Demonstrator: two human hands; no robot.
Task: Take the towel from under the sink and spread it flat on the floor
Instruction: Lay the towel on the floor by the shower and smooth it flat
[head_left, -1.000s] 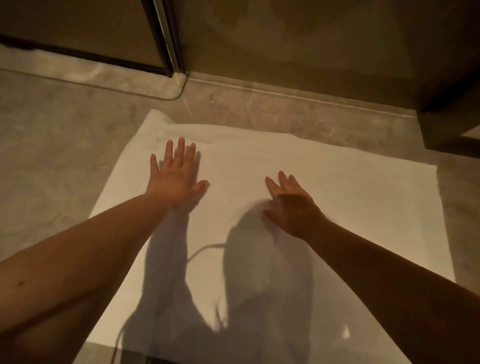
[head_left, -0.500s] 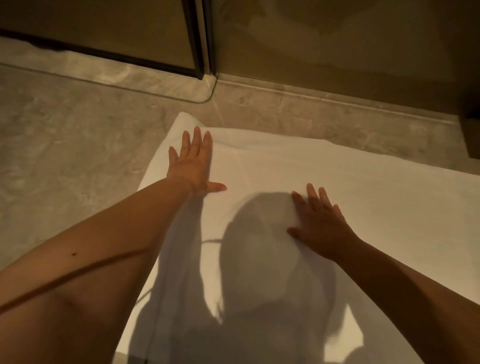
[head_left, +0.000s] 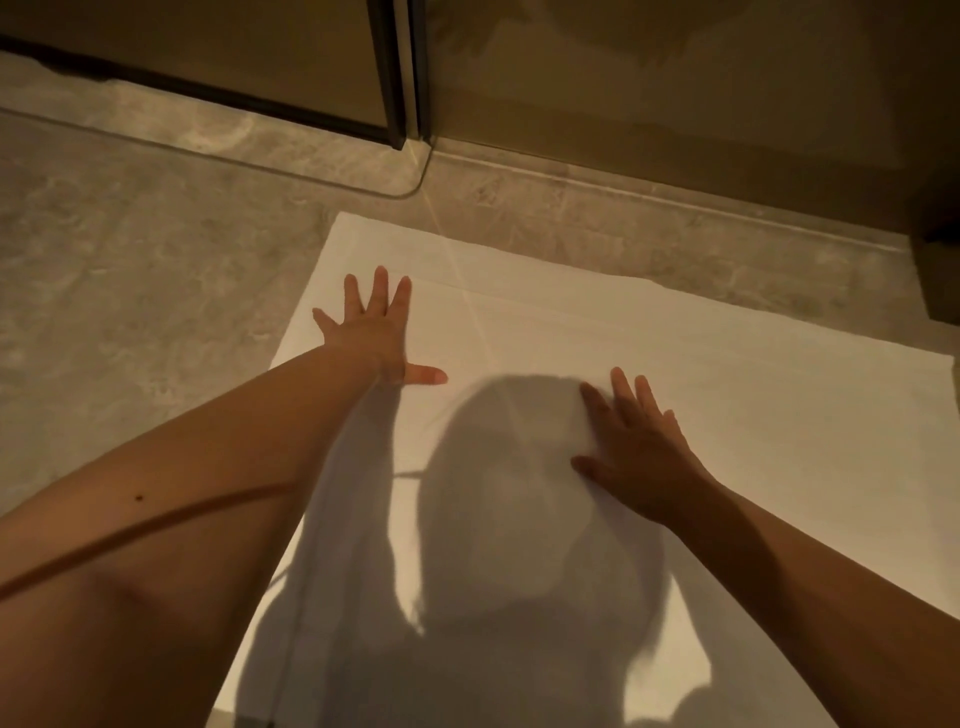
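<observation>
1. I see a stone floor (head_left: 156, 291) with grey and brown cloudy marks. It looks smooth and a little shiny.
2. At the far side there is a dark frame (head_left: 395, 73) that stands up tall, with a dark strip running along the bottom to the left. A glass panel (head_left: 260, 62) sits beside it, and a plain brown wall (head_left: 675, 93) is on the right.
3. A low stone step (head_left: 623, 192) runs along the bottom of the wall.
4. The light is dim and warm, so everything looks yellow-brown.
5. The white towel (head_left: 675, 374) lies on the floor in the middle and to the right. It is a big flat rectangle with a soft fold line near its far edge.
6. The towel's far left corner points at the frame. Its right edge is close to the right side of my view.
7. A big dark shadow (head_left: 519, 519) of a head and arms falls on the near part of the towel.
8. The left hand (head_left: 376, 332) is pressed flat on the far left part of the towel. The fingers are spread wide and the thumb sticks out to the right.
9. The right hand (head_left: 634, 452) is also flat on the towel, nearer to me and in the shadow. Its fingers are spread too.
10. Both hands are wide open and hold nothing. They are well apart from each other.
11. Both arms are bare and reach out straight from the near corners.
</observation>
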